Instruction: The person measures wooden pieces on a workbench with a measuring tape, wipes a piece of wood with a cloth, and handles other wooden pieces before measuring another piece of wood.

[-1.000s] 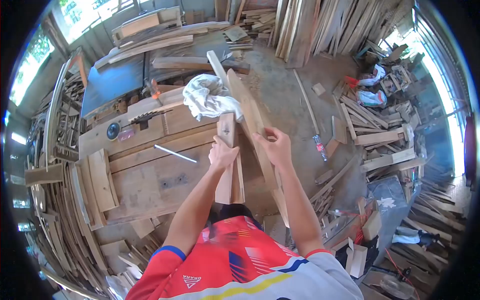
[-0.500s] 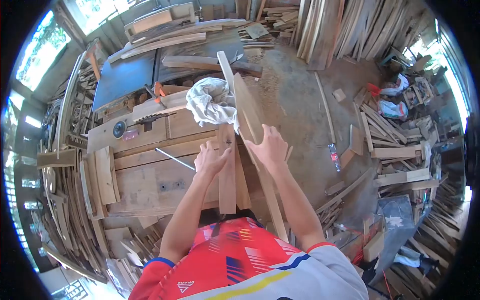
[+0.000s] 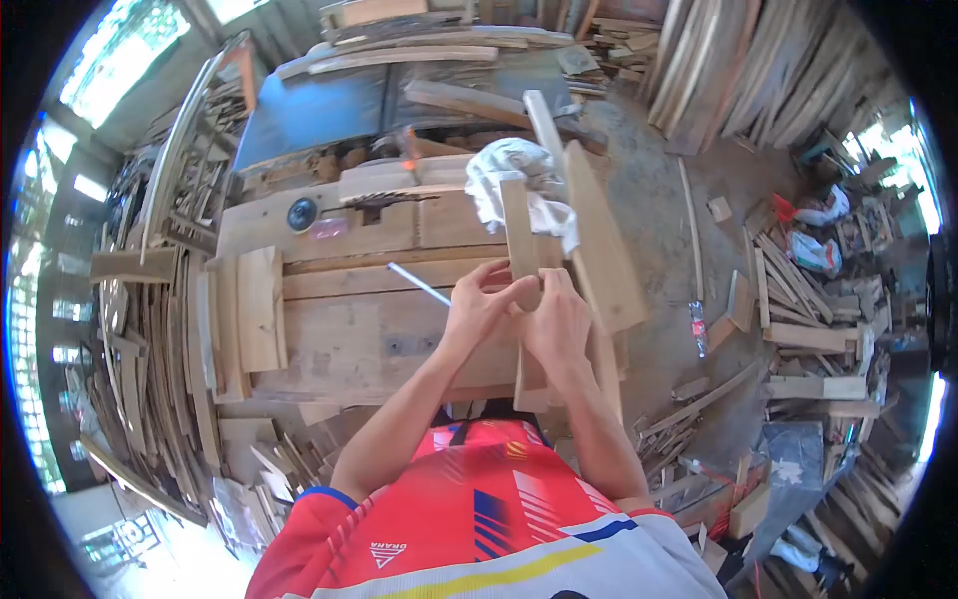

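Both hands meet over the near side of the workbench [image 3: 339,344], gripping a short wooden board [image 3: 518,235] that points away from me. My left hand [image 3: 481,307] pinches its near end from the left, fingers closed. On the right edge, my right hand [image 3: 559,317] is closed on the same board. Just beyond the board's far end lies a crumpled white cloth [image 3: 519,160]. A long plank [image 3: 605,250] lies to the right of my right hand. To the left of my left hand rests a thin white rod [image 3: 419,284].
A black disc [image 3: 301,214] and an orange clamp [image 3: 410,148] sit on the bench's far part. Blue-topped table [image 3: 319,105] stands behind. Stacked timber [image 3: 130,389] lines the left; offcuts [image 3: 798,329] and a plastic bottle [image 3: 698,329] lie on the right floor.
My hands were apart and open over the boards; now they have come together and hold a short board, lifted and tilted. The camera view has shifted, so the bench appears further left-to-right displaced.
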`<state>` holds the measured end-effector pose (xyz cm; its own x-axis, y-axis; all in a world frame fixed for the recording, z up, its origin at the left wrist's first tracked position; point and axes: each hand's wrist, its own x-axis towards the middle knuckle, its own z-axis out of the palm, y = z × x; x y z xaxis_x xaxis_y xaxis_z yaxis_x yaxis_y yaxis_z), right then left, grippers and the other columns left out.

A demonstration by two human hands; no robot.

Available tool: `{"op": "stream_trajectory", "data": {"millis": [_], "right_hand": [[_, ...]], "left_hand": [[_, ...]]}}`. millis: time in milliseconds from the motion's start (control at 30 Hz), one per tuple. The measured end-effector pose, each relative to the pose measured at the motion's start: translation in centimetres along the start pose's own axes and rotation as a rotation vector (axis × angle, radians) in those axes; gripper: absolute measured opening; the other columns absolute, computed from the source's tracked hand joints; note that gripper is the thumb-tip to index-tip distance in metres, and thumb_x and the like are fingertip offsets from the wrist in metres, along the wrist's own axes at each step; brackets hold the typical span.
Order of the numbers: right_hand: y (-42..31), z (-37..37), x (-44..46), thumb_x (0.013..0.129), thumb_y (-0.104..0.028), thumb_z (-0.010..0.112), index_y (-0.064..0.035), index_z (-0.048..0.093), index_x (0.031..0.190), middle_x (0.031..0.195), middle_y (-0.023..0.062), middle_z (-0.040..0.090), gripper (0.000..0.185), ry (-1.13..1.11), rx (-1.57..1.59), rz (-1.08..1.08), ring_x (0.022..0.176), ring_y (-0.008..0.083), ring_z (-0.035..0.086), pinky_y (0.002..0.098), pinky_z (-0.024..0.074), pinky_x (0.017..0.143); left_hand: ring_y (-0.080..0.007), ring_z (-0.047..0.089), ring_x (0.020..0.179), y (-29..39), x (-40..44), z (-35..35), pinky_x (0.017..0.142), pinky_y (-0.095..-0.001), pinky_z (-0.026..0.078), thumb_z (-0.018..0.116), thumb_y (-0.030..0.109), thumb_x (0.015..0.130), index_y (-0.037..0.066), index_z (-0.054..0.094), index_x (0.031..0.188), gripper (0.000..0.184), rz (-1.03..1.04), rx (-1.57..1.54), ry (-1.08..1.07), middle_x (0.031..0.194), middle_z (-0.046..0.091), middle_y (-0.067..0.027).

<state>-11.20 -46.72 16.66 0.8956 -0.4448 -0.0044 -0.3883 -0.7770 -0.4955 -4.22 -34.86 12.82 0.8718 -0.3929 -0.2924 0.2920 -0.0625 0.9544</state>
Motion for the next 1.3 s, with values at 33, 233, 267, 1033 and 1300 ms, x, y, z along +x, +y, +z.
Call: {"op": "stream_trajectory", "data": {"millis": [33,233,267,1033,1300], "right_hand": [[-2.3,0.9,-0.6,0.078,-0.030,0.089,-0.0003,0.062,0.125,0.118,0.0164,0.066,0.062,-0.021,0.075,-0.087,0.108,0.0377,0.069,0.0478,0.0576,0.086],[-10.2,6.3,-2.1,0.081,-0.031,0.088,-0.0006,0.053,0.146,0.137,0.0195,0.061,0.080,-0.281,0.459,-0.600,0.125,0.0370,0.062,0.0460,0.0506,0.107],[-10.6,6.4,-2.5,0.083,-0.030,0.087,-0.0018,0.055,0.145,0.141,0.0200,0.061,0.075,-0.336,0.457,-0.475,0.130,0.0369,0.059,0.0453,0.0467,0.112],[6.7,13.6,-6.4,0.089,-0.033,0.081,-0.0092,0.050,0.152,0.136,0.0215,0.059,0.074,0.325,-0.251,0.186,0.130,0.0411,0.052,0.0541,0.0391,0.113],[4.3,11.4,-5.9,0.087,-0.027,0.083,-0.0062,0.052,0.151,0.132,0.0213,0.063,0.075,0.481,-0.094,0.147,0.129,0.0395,0.056,0.0505,0.0375,0.116]], "left_hand": [[-0.0126,0.071,0.096,1.0,-0.8,-2.5,0.081,-0.0284,0.057,0.083,0.031,0.092,-0.001,0.072,0.129,0.050,-0.036,0.002,-0.008,0.110,0.077,-0.0101],[-0.0088,0.066,0.087,0.9,-4.4,-20.8,0.074,-0.0284,0.052,0.082,0.029,0.091,0.003,0.078,0.117,0.037,-0.056,0.079,0.131,0.102,0.076,-0.0044],[-0.0087,0.064,0.086,-0.1,-4.8,-24.7,0.072,-0.0282,0.051,0.083,0.031,0.089,0.004,0.078,0.113,0.037,-0.099,0.258,0.261,0.099,0.075,-0.0040],[-0.0332,0.052,0.128,-8.9,-7.1,-51.0,0.107,-0.0493,0.041,0.081,0.041,0.087,0.014,0.063,0.134,0.057,0.199,1.412,1.151,0.135,0.058,-0.0109],[-0.0325,0.069,0.101,-4.9,-8.4,-33.8,0.091,-0.0456,0.054,0.077,0.026,0.091,0.007,0.072,0.115,0.032,0.289,0.643,0.377,0.111,0.072,-0.0139]]}}
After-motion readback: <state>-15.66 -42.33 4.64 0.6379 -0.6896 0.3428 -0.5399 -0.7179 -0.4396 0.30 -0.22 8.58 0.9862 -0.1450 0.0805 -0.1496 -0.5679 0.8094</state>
